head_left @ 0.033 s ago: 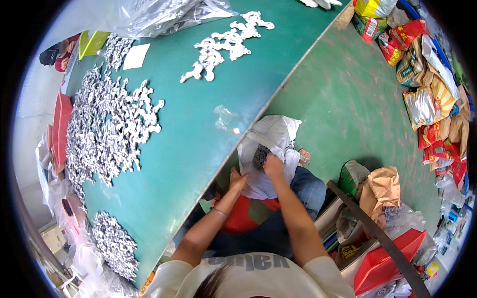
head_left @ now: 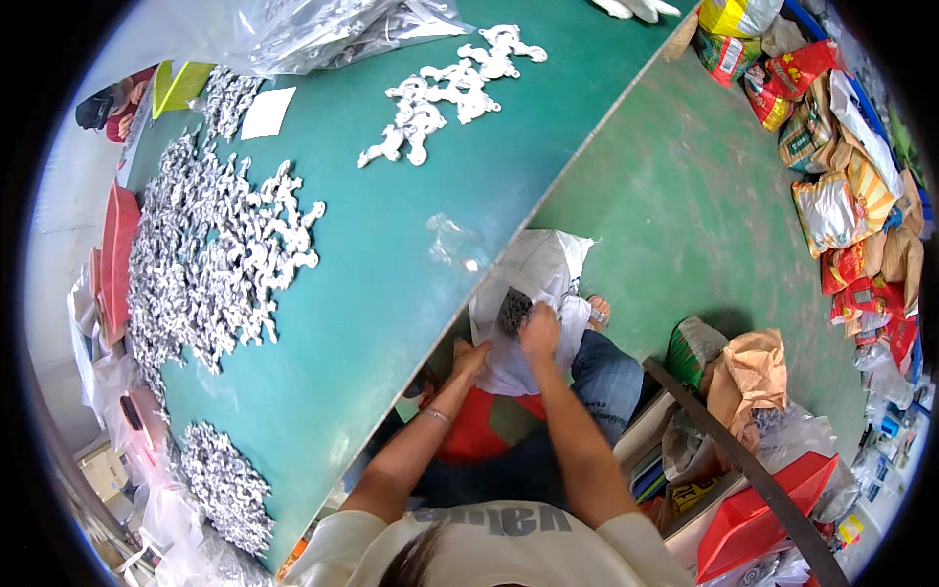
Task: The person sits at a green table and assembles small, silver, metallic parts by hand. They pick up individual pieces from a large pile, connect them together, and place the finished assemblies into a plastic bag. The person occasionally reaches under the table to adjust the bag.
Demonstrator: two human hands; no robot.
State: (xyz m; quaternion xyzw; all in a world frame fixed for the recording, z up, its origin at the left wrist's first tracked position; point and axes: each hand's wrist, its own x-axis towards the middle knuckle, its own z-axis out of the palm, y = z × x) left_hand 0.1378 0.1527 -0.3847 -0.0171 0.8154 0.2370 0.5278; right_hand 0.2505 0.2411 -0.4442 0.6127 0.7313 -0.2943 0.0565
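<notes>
Below the edge of the green tabletop (head_left: 391,293), in the head view, the left hand (head_left: 469,359) and the right hand (head_left: 539,331) both grip a white plastic bag (head_left: 538,274) with small grey metal parts (head_left: 513,311) inside. The bag sits over the person's lap, just beside the tabletop's edge. At about ten o'clock from the hands, a big pile of silver parts (head_left: 210,264) lies on the tabletop.
</notes>
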